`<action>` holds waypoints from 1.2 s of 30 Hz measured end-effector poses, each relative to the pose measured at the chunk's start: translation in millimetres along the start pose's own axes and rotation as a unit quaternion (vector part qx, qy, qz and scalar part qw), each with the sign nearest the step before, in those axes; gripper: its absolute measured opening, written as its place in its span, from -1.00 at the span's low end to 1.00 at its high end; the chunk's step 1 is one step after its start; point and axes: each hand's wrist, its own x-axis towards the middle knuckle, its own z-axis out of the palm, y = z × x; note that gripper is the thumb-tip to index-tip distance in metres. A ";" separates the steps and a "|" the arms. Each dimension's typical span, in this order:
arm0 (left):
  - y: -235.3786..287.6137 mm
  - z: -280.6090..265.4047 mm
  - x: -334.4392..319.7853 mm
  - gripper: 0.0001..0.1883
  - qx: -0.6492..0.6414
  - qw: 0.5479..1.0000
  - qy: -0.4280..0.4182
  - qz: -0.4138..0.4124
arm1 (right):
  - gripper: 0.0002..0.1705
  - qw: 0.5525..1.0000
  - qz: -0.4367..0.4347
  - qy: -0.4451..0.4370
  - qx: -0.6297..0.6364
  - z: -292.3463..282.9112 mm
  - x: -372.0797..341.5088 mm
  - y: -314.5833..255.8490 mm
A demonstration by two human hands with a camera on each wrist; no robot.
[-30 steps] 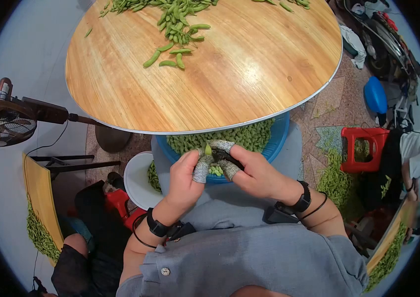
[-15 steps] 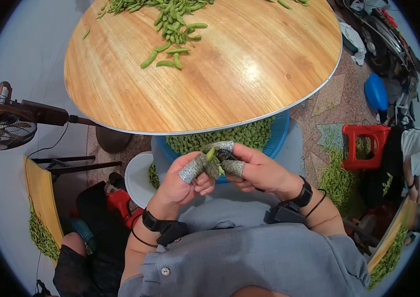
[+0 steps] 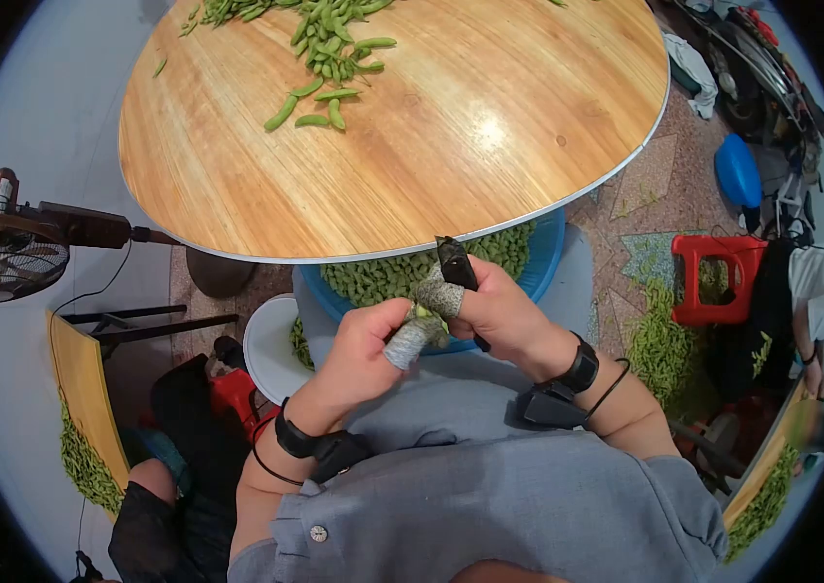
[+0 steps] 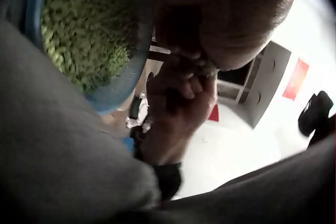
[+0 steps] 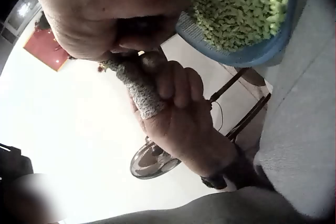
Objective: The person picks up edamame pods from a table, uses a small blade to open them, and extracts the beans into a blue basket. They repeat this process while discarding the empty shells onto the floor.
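The left hand point(image 3: 358, 355), its thumb wrapped in grey tape, pinches a green bean pod point(image 3: 421, 312) mostly hidden by fingers. The right hand point(image 3: 509, 316), also with a taped thumb point(image 3: 445, 297), grips a flat black blade-like tool point(image 3: 454, 260) that sticks up past the fingers. Both hands meet at the pod, over the near side of a blue basin point(image 3: 554, 260) of shelled green beans point(image 3: 378, 279). In the right wrist view the left hand point(image 5: 184, 129) has its fingers curled in; the left wrist view shows the right hand point(image 4: 173, 103) in shadow.
A round wooden table point(image 3: 383, 175) reaches over the basin, with bean pods point(image 3: 319, 58) at its far side. A white bucket point(image 3: 258, 350) stands left of the legs, a fan point(image 3: 14, 243) farther left. Right are a red stool point(image 3: 681, 282) and piled pods point(image 3: 659, 340).
The right hand has turned, so the black tool now points up instead of lying between the hands. The pod's tip, earlier sticking up, is largely covered by fingers.
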 end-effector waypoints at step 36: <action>-50.5 -37.9 -27.8 -0.79 -0.122 0.981 0.095 -0.116 | -0.77 0.699 -0.251 0.103 -0.661 -20.9 6.2 5.9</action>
